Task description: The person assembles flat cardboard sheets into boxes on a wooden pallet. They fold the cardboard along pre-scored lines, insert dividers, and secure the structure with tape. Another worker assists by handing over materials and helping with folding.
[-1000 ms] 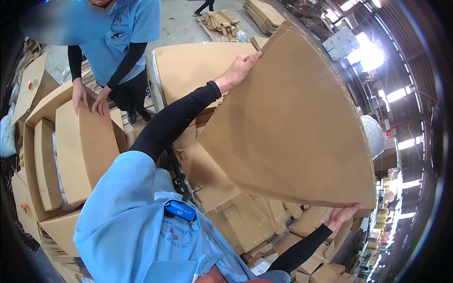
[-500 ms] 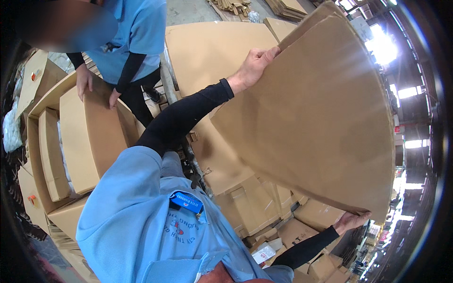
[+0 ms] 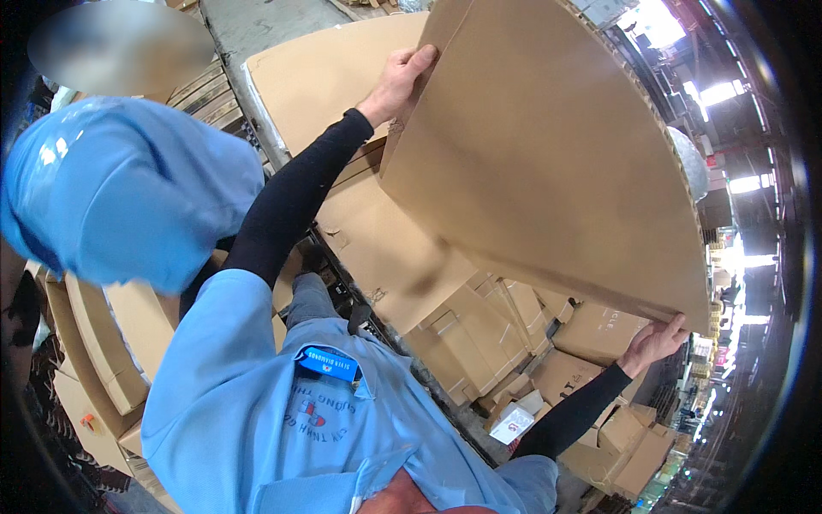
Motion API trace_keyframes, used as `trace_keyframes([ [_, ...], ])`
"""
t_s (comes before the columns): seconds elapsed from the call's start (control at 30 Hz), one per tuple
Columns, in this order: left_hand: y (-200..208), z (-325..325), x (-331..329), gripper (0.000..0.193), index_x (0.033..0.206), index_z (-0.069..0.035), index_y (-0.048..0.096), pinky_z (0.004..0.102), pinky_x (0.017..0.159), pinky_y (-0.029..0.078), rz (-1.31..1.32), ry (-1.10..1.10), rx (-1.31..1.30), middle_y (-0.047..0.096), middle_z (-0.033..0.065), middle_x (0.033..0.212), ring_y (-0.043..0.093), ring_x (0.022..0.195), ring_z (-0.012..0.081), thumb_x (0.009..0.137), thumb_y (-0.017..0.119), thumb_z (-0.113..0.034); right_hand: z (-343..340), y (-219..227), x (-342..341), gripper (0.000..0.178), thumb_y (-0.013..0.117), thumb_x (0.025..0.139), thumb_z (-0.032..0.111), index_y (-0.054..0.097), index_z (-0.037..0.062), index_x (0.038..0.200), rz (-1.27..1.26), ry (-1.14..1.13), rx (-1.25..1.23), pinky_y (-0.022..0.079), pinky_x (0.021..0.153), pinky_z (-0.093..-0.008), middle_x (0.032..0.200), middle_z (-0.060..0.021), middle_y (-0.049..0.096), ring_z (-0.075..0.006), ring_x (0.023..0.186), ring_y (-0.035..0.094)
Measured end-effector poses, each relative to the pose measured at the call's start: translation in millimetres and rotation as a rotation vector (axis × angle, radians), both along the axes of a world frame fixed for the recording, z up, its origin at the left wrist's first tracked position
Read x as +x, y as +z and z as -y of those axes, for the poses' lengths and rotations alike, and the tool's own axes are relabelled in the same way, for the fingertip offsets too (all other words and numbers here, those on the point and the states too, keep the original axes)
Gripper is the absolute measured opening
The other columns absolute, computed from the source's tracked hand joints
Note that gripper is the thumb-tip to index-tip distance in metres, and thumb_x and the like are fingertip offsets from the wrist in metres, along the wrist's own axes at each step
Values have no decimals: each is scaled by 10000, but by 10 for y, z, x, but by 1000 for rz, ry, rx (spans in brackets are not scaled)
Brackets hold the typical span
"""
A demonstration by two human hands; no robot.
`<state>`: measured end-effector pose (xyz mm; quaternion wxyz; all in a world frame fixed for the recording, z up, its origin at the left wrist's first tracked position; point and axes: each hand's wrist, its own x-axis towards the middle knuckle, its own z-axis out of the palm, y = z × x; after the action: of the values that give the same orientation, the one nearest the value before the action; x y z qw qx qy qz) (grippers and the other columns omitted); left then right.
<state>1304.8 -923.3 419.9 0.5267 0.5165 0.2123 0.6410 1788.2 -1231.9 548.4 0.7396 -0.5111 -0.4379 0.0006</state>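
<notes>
A large brown cardboard sheet [image 3: 548,163] is held up at a tilt in front of me, to the right. My left hand [image 3: 402,83] is closed on its upper left edge, thumb on the near face. At the lower right corner, my right hand [image 3: 652,344] grips the bottom edge with the fingers partly hidden. Under and behind the sheet lies a flat cardboard surface [image 3: 390,248], with another broad cardboard piece [image 3: 321,77] farther off.
Close on my left a co-worker in a blue shirt [image 3: 128,188] bends over an open carton [image 3: 128,411] with cardboard pieces inside. Several cartons [image 3: 479,334] and a small white box [image 3: 514,421] sit below on the right. A wooden pallet [image 3: 208,98] lies at the far left.
The raised sheet has shifted slightly left and upward with both my hands on it. On the left, the co-worker has bent down and come nearer, covering part of the carton.
</notes>
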Motion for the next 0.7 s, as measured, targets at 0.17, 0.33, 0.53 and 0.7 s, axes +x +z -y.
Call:
trace_keyframes([
  [0.17, -15, -7, -21, 597, 994, 5, 621, 238, 675, 484, -105, 16, 62, 607, 6, 857, 561, 779, 63, 882, 613, -581, 119, 25, -28, 453, 600, 953, 164, 445, 17, 1354, -48, 62, -7, 390, 1041, -398, 1337, -105, 527, -214, 1212, 494],
  [0.33, 125, 126, 207, 603, 1112, 26, 605, 259, 771, 482, 4, 151, 204, 639, 26, 948, 573, 853, 86, 972, 467, -544, 113, -14, 39, 442, 608, 951, 173, 459, 25, 1340, -66, 107, -8, 388, 1042, -389, 1321, -96, 541, -205, 1212, 498],
  [0.53, 78, 58, 223, 619, 1320, -15, 486, 312, 937, 450, 38, 15, 103, 579, 77, 1220, 546, 1079, 134, 1016, 324, -530, 230, 16, 165, 428, 608, 950, 182, 474, 26, 1326, -63, 207, -18, 385, 1054, -388, 1309, -91, 556, -206, 1207, 510],
  [0.7, 198, 153, 220, 623, 1302, -7, 512, 310, 920, 472, 51, 95, 115, 601, 79, 1211, 566, 1077, 135, 1014, 336, -531, 318, 16, 275, 461, 629, 936, 199, 470, 22, 1331, -19, 137, -16, 404, 1041, -389, 1302, -93, 563, -209, 1169, 543],
])
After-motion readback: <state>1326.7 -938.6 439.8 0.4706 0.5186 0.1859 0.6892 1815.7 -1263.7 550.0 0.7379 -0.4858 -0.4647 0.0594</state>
